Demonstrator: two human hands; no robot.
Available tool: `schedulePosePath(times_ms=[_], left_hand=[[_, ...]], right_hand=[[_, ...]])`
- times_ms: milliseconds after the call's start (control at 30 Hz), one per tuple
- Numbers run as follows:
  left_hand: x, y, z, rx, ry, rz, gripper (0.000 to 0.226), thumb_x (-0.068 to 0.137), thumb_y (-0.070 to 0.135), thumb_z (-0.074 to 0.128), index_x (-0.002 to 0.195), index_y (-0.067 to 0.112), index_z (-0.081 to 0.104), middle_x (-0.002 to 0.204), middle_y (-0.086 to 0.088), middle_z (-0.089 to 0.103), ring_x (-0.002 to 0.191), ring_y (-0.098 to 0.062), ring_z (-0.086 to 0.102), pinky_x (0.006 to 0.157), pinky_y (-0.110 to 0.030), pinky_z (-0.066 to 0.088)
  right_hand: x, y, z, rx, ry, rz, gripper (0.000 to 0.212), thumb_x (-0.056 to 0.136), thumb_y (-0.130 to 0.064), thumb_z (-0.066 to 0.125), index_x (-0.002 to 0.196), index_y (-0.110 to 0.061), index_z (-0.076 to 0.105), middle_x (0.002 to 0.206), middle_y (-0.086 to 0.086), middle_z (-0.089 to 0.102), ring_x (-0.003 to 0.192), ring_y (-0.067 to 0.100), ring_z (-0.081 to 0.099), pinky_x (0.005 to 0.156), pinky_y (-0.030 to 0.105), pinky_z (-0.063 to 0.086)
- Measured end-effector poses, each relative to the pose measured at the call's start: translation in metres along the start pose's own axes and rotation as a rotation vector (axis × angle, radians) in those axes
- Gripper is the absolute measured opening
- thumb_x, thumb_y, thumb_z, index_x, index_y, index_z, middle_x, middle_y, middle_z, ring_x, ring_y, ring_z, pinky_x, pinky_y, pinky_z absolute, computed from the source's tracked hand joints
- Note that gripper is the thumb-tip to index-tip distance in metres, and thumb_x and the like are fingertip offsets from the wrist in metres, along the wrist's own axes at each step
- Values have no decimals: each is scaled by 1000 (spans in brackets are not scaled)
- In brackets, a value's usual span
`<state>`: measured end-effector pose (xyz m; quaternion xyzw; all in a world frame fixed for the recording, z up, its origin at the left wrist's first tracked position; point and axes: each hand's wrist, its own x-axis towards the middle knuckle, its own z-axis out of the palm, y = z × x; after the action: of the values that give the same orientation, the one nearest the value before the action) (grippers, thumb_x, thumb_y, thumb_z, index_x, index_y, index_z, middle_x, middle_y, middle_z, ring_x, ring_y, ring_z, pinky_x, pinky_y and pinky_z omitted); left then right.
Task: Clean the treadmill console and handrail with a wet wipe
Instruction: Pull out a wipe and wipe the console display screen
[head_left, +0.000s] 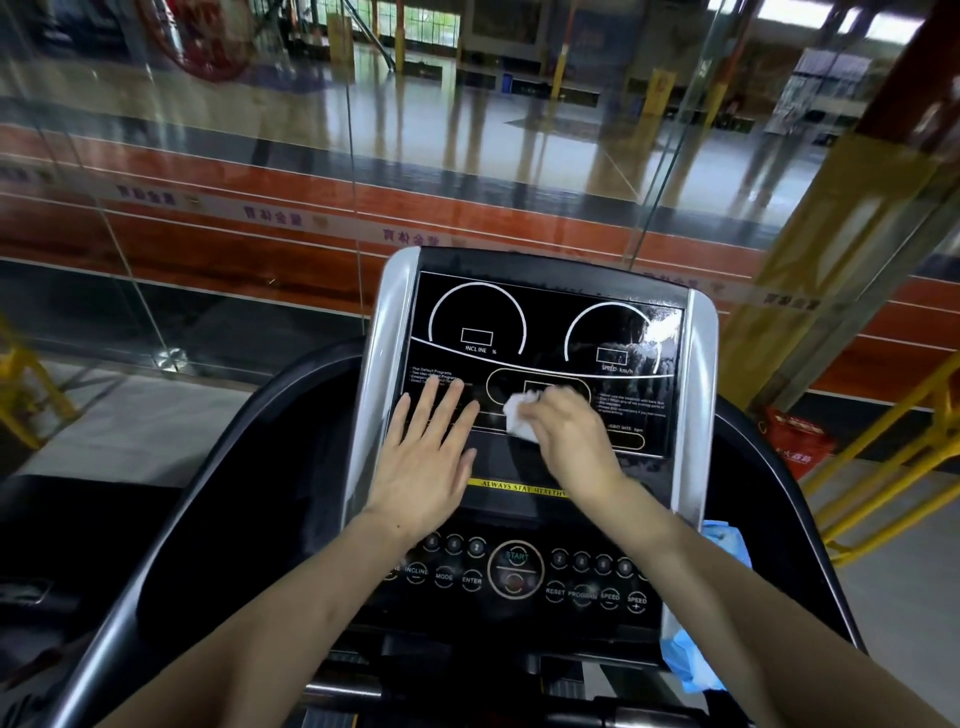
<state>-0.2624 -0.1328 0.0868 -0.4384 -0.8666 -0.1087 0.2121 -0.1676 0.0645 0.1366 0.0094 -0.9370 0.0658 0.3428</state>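
The treadmill console (545, 322) fills the middle of the view, a black glossy panel with white dial outlines between silver side rails. My right hand (571, 436) grips a crumpled white wet wipe (519, 413) and presses it on the lower middle of the panel. My left hand (431, 457) lies flat on the panel's lower left, fingers straight and spread. The black handrail (171, 519) curves down the left side. A row of round buttons (514, 571) sits below my wrists.
A blue packet (724, 543) lies at the console's right edge, more blue material (691, 660) below it. Glass wall panels (234, 182) stand just behind the treadmill. Yellow railings (893, 467) and a red bag (800, 441) are at the right.
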Motion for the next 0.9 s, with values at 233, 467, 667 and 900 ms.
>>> schedulePosePath(times_ms=[233,467,667,900], left_hand=[[-4,-11,-3,7,4,13,58,110,42,30,162,18,31,174,-10,20,162,-32,4,129,-57,15],[-10,-22,-8,2,27,1,58,109,42,28,161,17,34,173,-10,22,162,-32,7,129,-57,16],[-12,-34,-9,22,20,-1,59,109,42,30,161,16,35,173,-12,23,162,-33,7,128,-58,18],[-18,-43,-9,-13,6,32,57,109,39,29,160,14,36,173,-14,19,162,-33,5,130,-53,16]], right_hand=[[33,3,-6,-39,-12,0,13,83,-2,67,92,-8,73,78,5,55,73,26,52,64,40,51],[22,-9,3,-24,-8,-7,15,81,3,72,87,-11,73,78,4,58,73,26,55,67,37,51],[22,-13,10,-35,-93,-84,17,82,1,75,92,-12,72,79,2,56,73,24,51,66,36,49],[60,-10,7,-104,27,104,15,78,2,76,87,-9,75,76,7,55,70,28,53,62,37,49]])
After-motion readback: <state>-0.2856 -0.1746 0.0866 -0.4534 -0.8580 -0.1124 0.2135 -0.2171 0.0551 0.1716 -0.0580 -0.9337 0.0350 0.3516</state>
